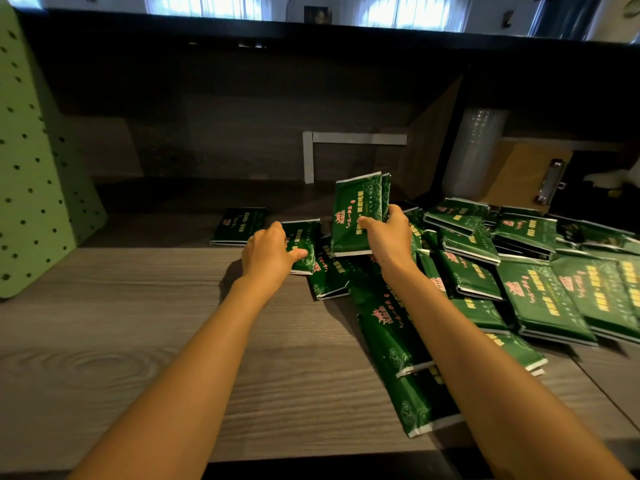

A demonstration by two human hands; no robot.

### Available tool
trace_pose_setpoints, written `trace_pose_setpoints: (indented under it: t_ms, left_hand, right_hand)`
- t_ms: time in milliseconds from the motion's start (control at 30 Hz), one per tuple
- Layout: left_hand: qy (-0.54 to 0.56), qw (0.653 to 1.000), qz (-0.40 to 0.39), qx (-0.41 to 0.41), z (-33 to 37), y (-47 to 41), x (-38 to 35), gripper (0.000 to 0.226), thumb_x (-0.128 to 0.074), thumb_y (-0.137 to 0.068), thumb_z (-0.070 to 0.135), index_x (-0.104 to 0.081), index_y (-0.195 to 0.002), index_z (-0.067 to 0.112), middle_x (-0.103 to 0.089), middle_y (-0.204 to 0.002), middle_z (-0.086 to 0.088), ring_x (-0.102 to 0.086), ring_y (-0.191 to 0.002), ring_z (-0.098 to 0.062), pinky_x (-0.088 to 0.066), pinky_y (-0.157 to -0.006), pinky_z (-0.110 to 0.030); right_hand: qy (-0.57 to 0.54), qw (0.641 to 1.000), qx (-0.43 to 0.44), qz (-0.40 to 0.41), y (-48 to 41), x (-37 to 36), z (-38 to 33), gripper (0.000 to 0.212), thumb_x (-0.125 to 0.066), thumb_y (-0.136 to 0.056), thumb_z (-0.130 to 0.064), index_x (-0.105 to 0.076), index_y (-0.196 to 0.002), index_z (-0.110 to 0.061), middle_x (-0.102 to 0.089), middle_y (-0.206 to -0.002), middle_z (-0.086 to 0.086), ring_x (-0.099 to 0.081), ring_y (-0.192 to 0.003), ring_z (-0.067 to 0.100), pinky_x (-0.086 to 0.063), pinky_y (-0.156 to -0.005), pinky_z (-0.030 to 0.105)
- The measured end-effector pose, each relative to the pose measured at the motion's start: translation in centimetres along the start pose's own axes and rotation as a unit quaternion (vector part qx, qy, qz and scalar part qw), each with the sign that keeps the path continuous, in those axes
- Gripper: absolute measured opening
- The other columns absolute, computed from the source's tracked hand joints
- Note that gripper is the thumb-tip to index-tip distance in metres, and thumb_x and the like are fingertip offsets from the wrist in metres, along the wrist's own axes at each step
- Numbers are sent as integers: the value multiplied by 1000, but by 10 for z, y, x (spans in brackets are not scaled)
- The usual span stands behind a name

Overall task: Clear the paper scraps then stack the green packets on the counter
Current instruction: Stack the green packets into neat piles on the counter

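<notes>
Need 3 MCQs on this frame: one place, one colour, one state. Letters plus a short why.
1. The big pile of packets lies:
A) at the left end
B) on the right side of the counter
C) on the floor

2. The perforated panel at the left is:
A) red
B) white
C) light green

3. The right hand:
A) grips upright packets
B) lies flat on the wood
C) hangs empty

Answers:
1 B, the pile spreads to the right of the right arm.
2 C, its face is pale green with dark holes.
3 A, its fingers curl round the packets, which stand raised above the surface.
</notes>
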State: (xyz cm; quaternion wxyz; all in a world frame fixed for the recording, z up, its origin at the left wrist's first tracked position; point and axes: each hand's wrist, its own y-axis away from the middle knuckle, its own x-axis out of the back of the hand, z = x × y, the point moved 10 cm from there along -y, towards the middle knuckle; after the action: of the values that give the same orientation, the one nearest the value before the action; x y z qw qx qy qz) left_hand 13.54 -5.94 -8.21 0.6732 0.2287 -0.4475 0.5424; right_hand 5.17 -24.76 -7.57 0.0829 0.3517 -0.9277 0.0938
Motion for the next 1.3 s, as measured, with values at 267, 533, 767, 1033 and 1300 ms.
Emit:
trace_pose_setpoints:
  t_ms: [267,533,767,1033,1300]
  left_hand:
    - [255,962,33,92,-18,0,16,63,-69,-82,10,-34,-134,12,-44,-132,-14,-45,-94,-16,-40,-74,-26]
    - [562,821,69,69,-8,-3,27,39,-49,-93,5,-47,-132,7,-62,-111,-6,-61,-80,-5,-51,-60,-15]
    - [525,849,48,32,11,5,14,48,-61,-87,2,-40,-129,12,-57,-117,-8,-61,-92,-12,-52,-68,-20]
    - [434,896,91,29,5,4,20,37,-61,-89,14,-41,-121,14,-61,-101,-6,-62,-97,-19,-52,-70,-27]
    - [-38,998,29,35,-33,-17,14,46,-29,-101,17,-24,-146,11,-20,-155,-9,-10,-145,-24,-12,-115,-53]
  right_hand:
    - [3,1000,-2,-2,-2,0,2,53,-59,-89,-18,-38,-135,-5,-53,-129,14,-58,-96,23,-50,-69,38]
    - [-7,999,14,-42,7,-5,-8,50,-55,-93,-17,-36,-137,-4,-53,-118,9,-51,-73,11,-38,-61,25]
    - [-44,994,21,-102,24,-19,-22,32,-42,-99,-20,-41,-129,-8,-53,-120,2,-46,-121,24,-39,-87,30]
    - [-53,986,31,-154,27,-37,-19,22,-60,-91,-18,-45,-108,-18,-57,-97,-8,-54,-78,-2,-42,-63,13]
    - [-41,993,2,-110,19,-29,-8,24,-62,-89,-16,-49,-109,-15,-63,-111,5,-62,-101,21,-50,-91,39]
